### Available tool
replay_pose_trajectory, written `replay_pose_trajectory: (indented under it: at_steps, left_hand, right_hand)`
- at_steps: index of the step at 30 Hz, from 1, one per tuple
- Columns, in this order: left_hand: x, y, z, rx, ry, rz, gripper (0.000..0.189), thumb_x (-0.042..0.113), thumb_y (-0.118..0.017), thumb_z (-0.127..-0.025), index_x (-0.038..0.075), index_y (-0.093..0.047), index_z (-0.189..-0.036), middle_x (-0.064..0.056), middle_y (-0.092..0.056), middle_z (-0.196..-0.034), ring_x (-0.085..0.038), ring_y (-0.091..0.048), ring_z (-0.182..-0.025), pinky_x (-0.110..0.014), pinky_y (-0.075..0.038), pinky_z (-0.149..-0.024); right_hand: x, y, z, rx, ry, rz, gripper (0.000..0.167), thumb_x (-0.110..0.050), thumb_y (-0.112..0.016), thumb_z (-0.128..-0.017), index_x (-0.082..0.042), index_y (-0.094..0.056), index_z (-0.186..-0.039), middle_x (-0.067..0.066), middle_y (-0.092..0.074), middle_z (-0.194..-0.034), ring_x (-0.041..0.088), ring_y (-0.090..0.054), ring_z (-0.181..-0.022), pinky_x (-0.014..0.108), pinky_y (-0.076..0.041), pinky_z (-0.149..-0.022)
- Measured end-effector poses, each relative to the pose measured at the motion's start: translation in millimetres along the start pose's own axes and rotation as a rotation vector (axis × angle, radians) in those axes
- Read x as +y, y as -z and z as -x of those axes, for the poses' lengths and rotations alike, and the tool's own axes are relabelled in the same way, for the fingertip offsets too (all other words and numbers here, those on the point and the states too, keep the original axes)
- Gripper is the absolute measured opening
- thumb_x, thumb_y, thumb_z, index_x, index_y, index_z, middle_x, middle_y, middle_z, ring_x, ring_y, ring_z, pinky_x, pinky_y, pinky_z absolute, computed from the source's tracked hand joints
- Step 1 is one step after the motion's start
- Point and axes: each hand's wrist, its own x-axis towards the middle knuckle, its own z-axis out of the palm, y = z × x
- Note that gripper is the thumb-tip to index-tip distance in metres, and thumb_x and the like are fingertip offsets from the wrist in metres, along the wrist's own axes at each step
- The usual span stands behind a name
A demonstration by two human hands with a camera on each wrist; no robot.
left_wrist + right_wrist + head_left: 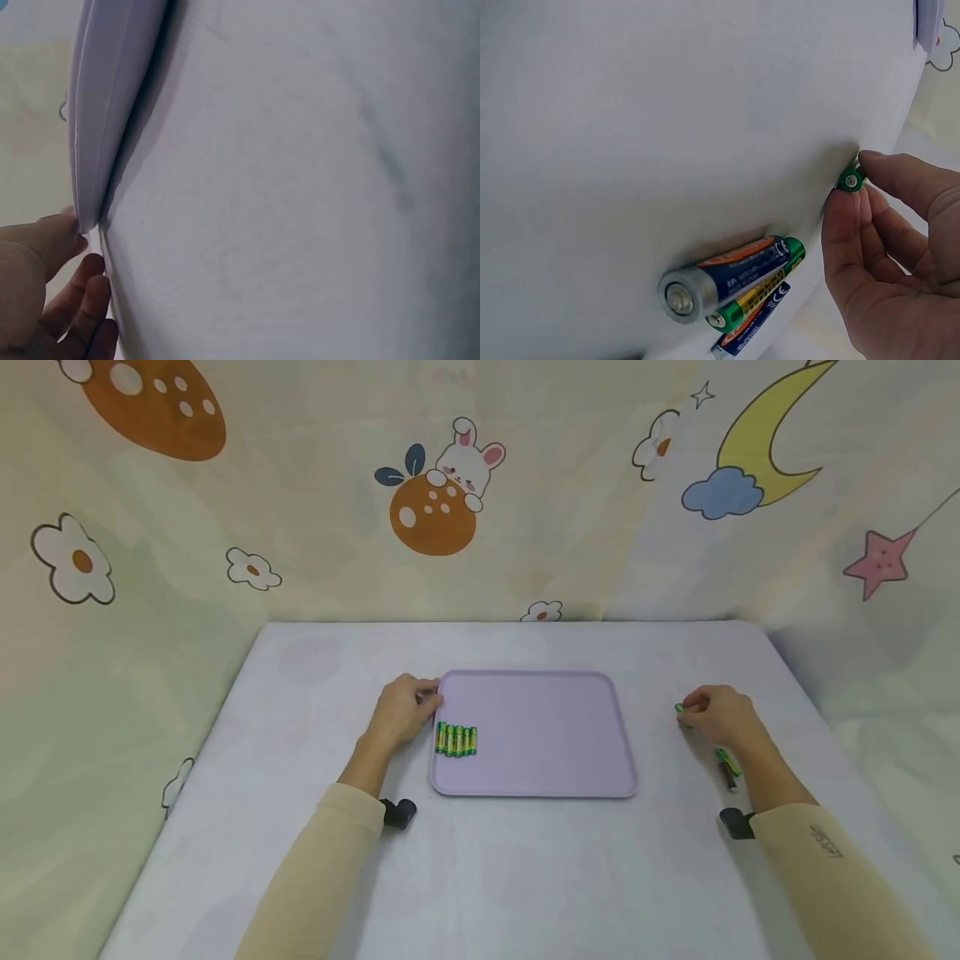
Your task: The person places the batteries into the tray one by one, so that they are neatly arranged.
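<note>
A lilac tray (532,735) lies on the white table, with several green-and-yellow batteries (456,740) lined up side by side at its left edge. My left hand (403,708) holds the tray's left rim near the far corner; in the left wrist view the thumb (56,232) is against the rim and the other fingers are curled below it. To the right of the tray, my right hand (722,717) pinches a small green battery (850,178) between thumb and fingers, close over the table. Beside that hand lie a blue-and-orange battery (727,277), a green one (757,292) and another blue one (754,321).
The white tabletop (525,877) stretches around the tray on all sides. Behind it hangs a patterned cloth (315,485) with cartoon prints. A black wrist camera (399,814) shows at the left sleeve and another (737,823) at the right.
</note>
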Motion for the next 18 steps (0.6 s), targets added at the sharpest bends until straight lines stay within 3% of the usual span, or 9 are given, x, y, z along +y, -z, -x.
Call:
replay_pose_trajectory:
  at_steps: [4,8,12,15,18]
  left_hand:
    - [-0.6,-0.3,-0.5,0.005,-0.017,-0.014,0.039,0.028,-0.066,-0.102,0.013,-0.066,-0.138,-0.013,-0.063,-0.118,-0.026,-0.06,-0.103,-0.04,-0.051,-0.085]
    - [0.2,0.6,-0.7,0.0,-0.019,-0.019,0.039,0.028,-0.067,-0.101,0.013,-0.066,-0.138,-0.012,-0.063,-0.116,-0.026,-0.059,-0.101,-0.039,-0.051,-0.084]
    - [0.6,1.2,-1.4,-0.003,-0.02,-0.012,0.039,0.028,-0.067,-0.101,0.013,-0.067,-0.137,-0.012,-0.064,-0.117,-0.026,-0.06,-0.101,-0.039,-0.051,-0.084]
    - [0.3,1.3,-1.7,-0.002,-0.022,-0.018,0.039,0.028,-0.067,-0.101,0.014,-0.067,-0.137,-0.012,-0.064,-0.117,-0.026,-0.06,-0.102,-0.04,-0.051,-0.085]
    - [0.5,1.3,-2.0,0.002,-0.027,-0.024,0.039,0.028,-0.067,-0.101,0.014,-0.067,-0.137,-0.012,-0.064,-0.116,-0.026,-0.06,-0.102,-0.041,-0.05,-0.087]
  right_hand:
    - [3,2,0.5,-0.03,-0.01,-0.051,0.04,-0.027,-0.062,-0.1,0.005,-0.064,-0.124,0.02,-0.069,-0.11,0.033,-0.063,-0.097,0.042,-0.049,-0.078]
    - [5,6,2.1,-0.076,-0.018,-0.182,0.05,-0.033,-0.057,-0.104,0.005,-0.056,-0.137,0.026,-0.063,-0.128,0.033,-0.065,-0.109,0.051,-0.049,-0.092]
    - [2,11,4.3,-0.098,-0.01,-0.32,0.057,-0.039,-0.055,-0.106,0.003,-0.05,-0.143,0.027,-0.055,-0.141,0.012,-0.068,-0.105,0.059,-0.043,-0.106]
    - [-5,9,5.9,-0.113,0.007,-0.433,0.058,-0.037,-0.057,-0.105,0.005,-0.049,-0.144,0.022,-0.054,-0.142,-0.002,-0.066,-0.098,0.046,-0.046,-0.108]
    - [-16,3,8.1,-0.119,0.034,-0.532,0.056,-0.03,-0.061,-0.104,0.008,-0.049,-0.143,0.016,-0.056,-0.136,-0.002,-0.066,-0.098,0.028,-0.051,-0.1]
